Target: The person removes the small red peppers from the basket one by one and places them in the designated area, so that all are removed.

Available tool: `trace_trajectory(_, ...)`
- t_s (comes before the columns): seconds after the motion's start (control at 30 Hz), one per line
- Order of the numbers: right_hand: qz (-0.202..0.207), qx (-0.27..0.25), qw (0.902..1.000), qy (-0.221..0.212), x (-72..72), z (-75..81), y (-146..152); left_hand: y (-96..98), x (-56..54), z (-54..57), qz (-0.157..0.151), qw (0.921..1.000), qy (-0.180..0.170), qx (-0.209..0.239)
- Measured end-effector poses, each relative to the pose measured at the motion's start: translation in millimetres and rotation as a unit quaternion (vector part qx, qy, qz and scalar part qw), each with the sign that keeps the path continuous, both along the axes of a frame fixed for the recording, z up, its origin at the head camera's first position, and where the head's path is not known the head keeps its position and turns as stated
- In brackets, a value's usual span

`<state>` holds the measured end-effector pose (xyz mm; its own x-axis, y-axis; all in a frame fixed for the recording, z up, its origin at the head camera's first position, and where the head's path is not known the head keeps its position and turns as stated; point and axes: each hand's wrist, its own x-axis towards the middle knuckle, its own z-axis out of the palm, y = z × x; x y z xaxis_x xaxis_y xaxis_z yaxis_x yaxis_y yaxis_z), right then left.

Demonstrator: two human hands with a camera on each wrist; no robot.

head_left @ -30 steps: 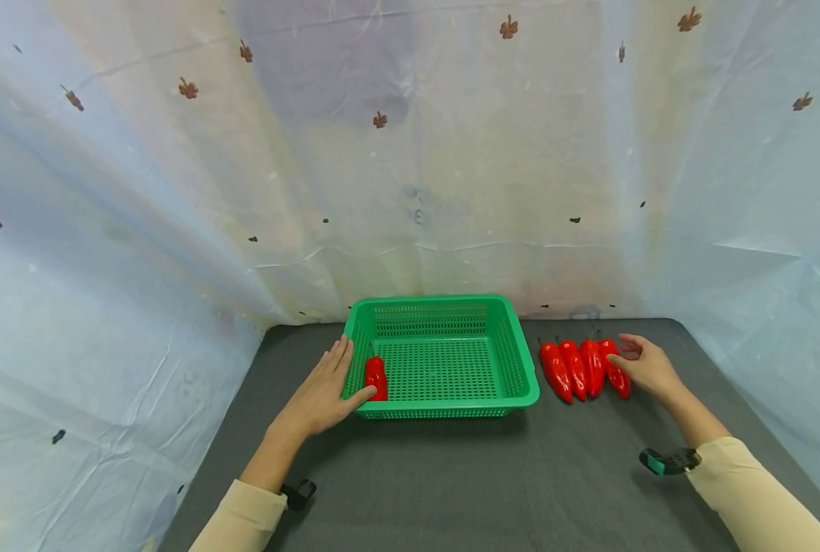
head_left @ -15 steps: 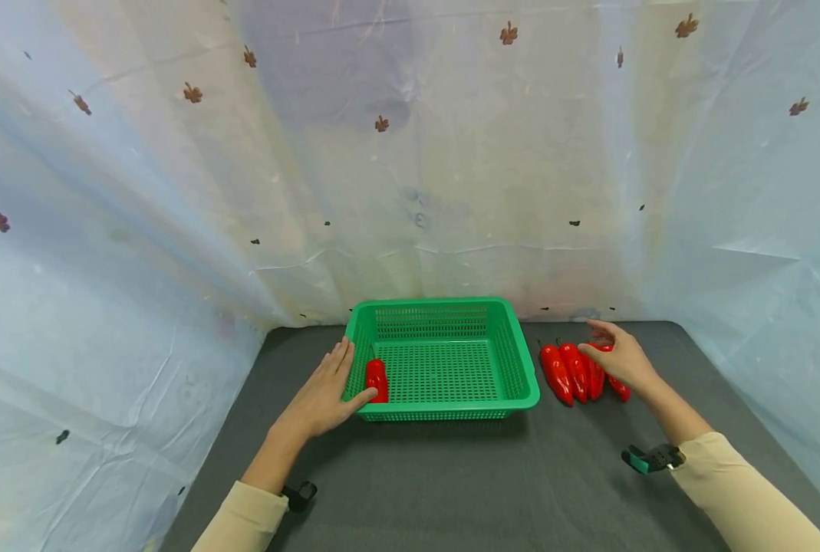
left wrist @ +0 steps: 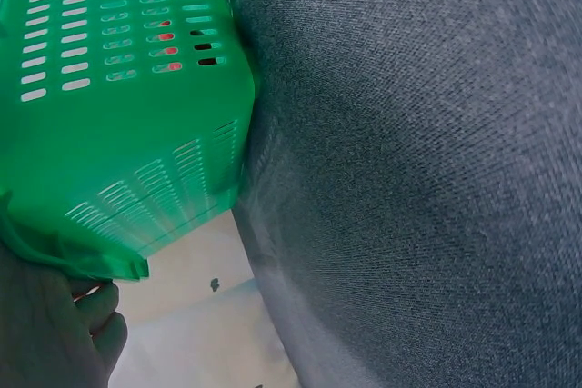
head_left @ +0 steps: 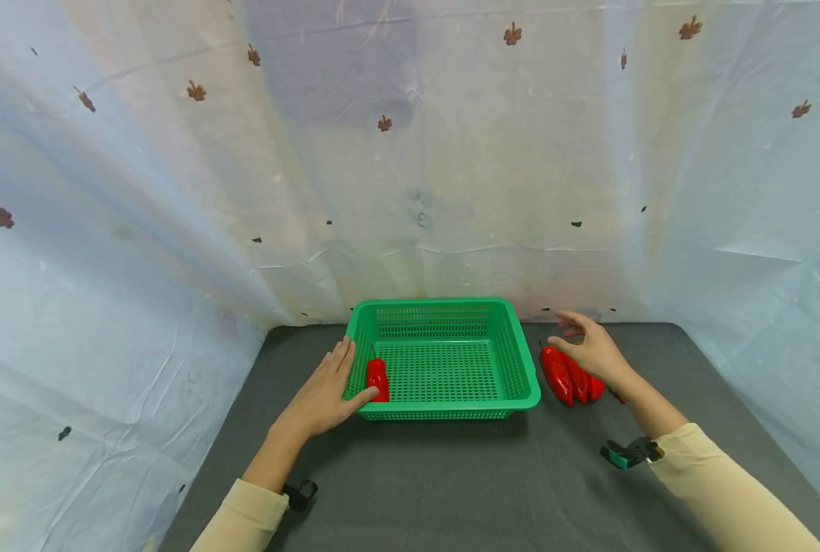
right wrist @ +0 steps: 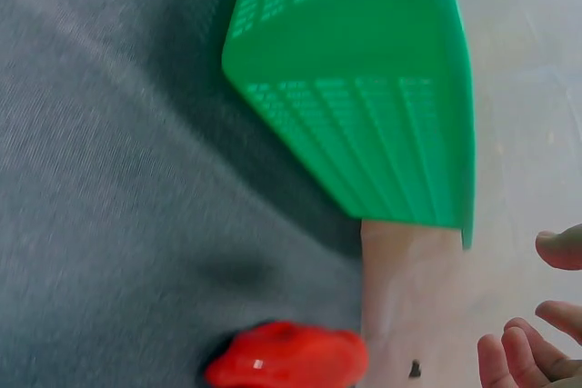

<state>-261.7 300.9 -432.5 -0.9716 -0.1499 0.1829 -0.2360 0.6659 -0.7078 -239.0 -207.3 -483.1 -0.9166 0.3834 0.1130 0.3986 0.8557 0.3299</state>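
Note:
My left hand [head_left: 320,395] rests along the left rim of a green plastic basket [head_left: 444,405], fingers straight and thumb over the front corner. One red pepper [head_left: 377,377] lies inside at the basket's left end. To the right of the basket, several red peppers lie side by side, the leftmost pepper [head_left: 556,376] in plain sight. Above them hovers my right hand [head_left: 592,351], thumb and fingers spread with nothing between them. It hides the upper parts of the other peppers. In the right wrist view, a pepper [right wrist: 296,358] lies below the spread fingers [right wrist: 518,356].
A dark grey cloth [head_left: 444,483] covers the table. Pale plastic sheeting [head_left: 465,192] with leaf prints hangs behind and at both sides. Dark straps with a camera mount, such as the right wrist strap [head_left: 630,452], hang under each wrist.
My right hand has moved left across the row of peppers, from the rightmost one toward the leftmost. The left hand, basket and peppers have stayed in place.

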Motion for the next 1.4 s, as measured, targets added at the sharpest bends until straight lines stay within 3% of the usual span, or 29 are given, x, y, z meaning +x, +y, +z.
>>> trace_trajectory(0.83,0.095,-0.038,0.9947,0.013,-22.7,5.9,-98.6,1.1,-0.8,2.8,0.002,1.0000,-0.001,-0.002)
trace_trajectory(1.4,0.142,-0.062,0.9880,0.000,-29.2,8.8,-160.0,1.3,1.6,5.4,0.000,1.0000,-0.009,-0.001)
